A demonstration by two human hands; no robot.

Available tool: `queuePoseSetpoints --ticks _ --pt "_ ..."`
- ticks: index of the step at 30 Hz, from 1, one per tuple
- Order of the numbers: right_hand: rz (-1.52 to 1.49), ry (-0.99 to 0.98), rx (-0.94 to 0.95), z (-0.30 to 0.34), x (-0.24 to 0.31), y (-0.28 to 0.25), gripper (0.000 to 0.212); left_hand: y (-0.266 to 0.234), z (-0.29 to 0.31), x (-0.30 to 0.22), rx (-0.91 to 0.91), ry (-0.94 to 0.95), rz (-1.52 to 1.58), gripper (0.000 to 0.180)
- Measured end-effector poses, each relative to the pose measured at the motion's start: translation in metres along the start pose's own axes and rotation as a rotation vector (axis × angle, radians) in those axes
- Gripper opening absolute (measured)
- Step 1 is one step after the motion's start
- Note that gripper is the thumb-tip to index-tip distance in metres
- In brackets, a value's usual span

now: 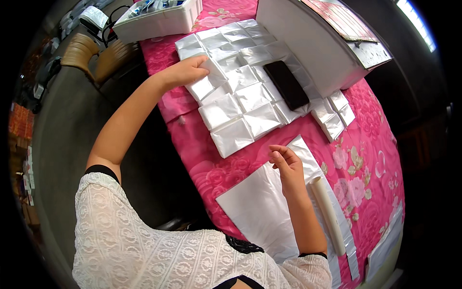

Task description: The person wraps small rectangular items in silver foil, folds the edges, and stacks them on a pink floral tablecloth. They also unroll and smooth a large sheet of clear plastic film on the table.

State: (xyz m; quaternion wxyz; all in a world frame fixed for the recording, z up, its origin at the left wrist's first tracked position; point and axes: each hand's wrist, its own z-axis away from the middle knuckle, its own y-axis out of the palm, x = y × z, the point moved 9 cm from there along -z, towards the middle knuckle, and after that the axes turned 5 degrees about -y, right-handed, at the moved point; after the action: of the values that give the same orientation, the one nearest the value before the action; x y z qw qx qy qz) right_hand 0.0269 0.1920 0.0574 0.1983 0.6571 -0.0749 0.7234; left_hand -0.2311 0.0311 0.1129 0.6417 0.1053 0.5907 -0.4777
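Observation:
My left hand [187, 70] reaches to the far left of a block of flat, silver-wrapped square packets [252, 95]. Its fingers are closed on the edge of one silver packet [215, 72] there. My right hand [288, 166] hovers above silver sheets [262, 202] near the front of the table, fingers loosely bent and apart, with nothing visible in them. Beside my right forearm lies a pale roller-like tube [328, 216] on the sheets. A black phone [286, 85] rests on the right part of the packets.
The table has a pink floral cloth [368, 139]. A large white box [308, 45] stands behind the packets at right, with a small packet stack [332, 114] by it. At far left are a white foam box [156, 23] holding blue-and-white packages and a brown chair [98, 55].

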Motion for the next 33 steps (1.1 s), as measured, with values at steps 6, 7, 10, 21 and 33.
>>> queuePoseSetpoints --ticks 6,7,10,21,33 --pt "0.058 0.077 -0.053 0.002 -0.013 -0.042 0.026 0.016 -0.044 0.038 0.086 -0.079 -0.251 0.032" --pt "0.06 0.076 -0.067 0.001 -0.014 -0.05 0.026 0.02 -0.045 0.039 0.097 -0.099 -0.298 0.032" --pt "0.088 0.064 -0.099 0.0 -0.011 -0.071 0.024 0.02 -0.047 0.042 0.05 -0.083 -0.297 0.036" --pt "0.568 0.058 -0.72 -0.072 -0.008 -0.311 0.032 -0.006 -0.038 0.004 -0.395 0.164 -0.152 0.038" --pt "-0.1 0.392 -0.712 -0.117 -0.024 -0.297 0.021 0.048 0.0 -0.032 -0.254 0.293 -0.078 0.036"
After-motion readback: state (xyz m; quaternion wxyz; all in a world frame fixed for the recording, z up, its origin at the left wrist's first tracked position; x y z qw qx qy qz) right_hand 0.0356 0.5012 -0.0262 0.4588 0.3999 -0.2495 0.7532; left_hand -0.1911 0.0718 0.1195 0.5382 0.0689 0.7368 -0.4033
